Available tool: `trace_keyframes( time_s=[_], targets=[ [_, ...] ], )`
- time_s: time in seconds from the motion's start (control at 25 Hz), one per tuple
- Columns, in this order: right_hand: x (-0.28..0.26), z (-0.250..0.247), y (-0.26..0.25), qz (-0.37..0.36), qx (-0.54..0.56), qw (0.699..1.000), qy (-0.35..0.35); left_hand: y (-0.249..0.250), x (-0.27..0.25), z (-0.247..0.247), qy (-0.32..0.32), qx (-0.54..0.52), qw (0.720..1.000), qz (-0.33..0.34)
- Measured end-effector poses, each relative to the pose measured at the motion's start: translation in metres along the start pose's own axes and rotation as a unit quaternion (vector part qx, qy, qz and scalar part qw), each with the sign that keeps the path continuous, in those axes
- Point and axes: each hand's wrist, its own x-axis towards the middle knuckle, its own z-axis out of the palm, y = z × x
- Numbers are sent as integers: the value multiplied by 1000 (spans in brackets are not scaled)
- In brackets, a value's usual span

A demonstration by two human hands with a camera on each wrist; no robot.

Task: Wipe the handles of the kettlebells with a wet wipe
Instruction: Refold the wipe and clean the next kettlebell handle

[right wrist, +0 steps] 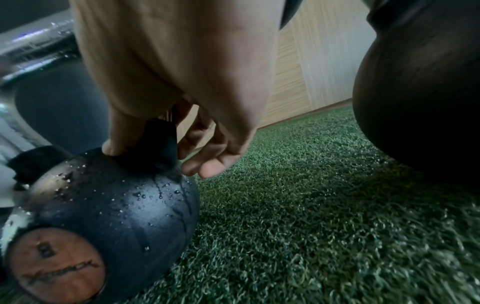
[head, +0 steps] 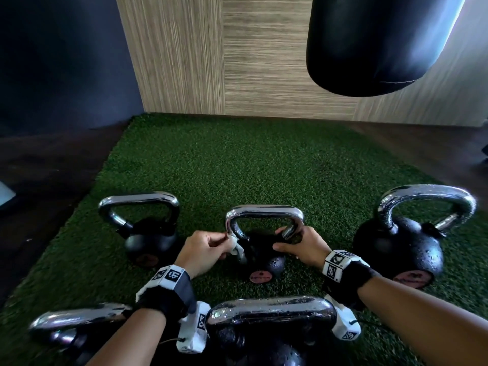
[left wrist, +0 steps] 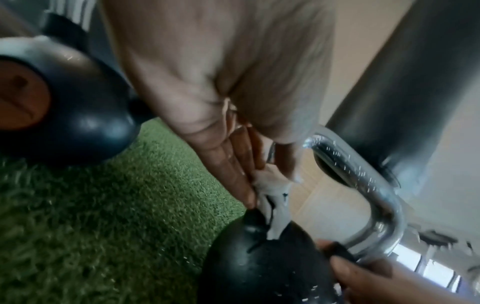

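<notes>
A small black kettlebell (head: 266, 260) with a chrome handle (head: 264, 211) stands mid-turf, wet with droplets. My left hand (head: 208, 247) pinches a crumpled white wet wipe (head: 236, 248) against the lower left leg of that handle. In the left wrist view the wipe (left wrist: 272, 197) hangs down to the black body (left wrist: 259, 263). My right hand (head: 298, 243) grips the base of the handle's right leg, thumb in front. In the right wrist view the thumb presses on the black ball (right wrist: 116, 205) beside the handle's stub.
Further kettlebells stand on the green turf (head: 250, 165): one at left (head: 148, 233), a bigger one at right (head: 404, 247), two close to me (head: 269, 320) (head: 76, 323). A black punching bag (head: 375, 43) hangs above right. A wood-panel wall (head: 237, 62) is behind.
</notes>
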Motion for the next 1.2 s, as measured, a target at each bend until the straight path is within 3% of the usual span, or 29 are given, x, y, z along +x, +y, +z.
trace_keyframes(
  time_s=[0.08, 0.2, 0.36, 0.44, 0.52, 0.72, 0.8, 0.92, 1.04, 1.2],
  targets=[
    [-1, -3, -2, -3, -14, 1000, -8, 1, -1, 3, 13, -26, 1000, 8],
    [-3, -8, -4, -15, -48, 998, -27, 7, 6, 13, 87, -62, 994, 9],
    [-10, -5, -1, -22, -87, 996, 13, 21, 21, 10, 105, 95, 990, 16],
    [-15, -4, -1, -22, -91, 995, 38, 34, 29, 10, 109, 120, 987, 4],
    [-22, -2, -8, -34, -88, 995, 25, 53, 39, 16, 103, 151, 983, -14],
    [-34, 11, -24, -64, -95, 987, -110, 87, 67, 30, 53, 178, 982, -24],
    [-23, 9, -31, -64, -76, 990, -96, 82, 71, 30, 28, 170, 985, -19],
    [5, 7, -33, -14, -55, 998, -36, 63, 67, 28, 1, 131, 991, -24],
    [16, 20, -23, 27, -8, 990, -135, 61, 72, 30, 27, 139, 990, -9],
    [12, 27, -11, 70, 88, 986, -126, 78, 82, 34, 117, 67, 991, 3]
  ],
)
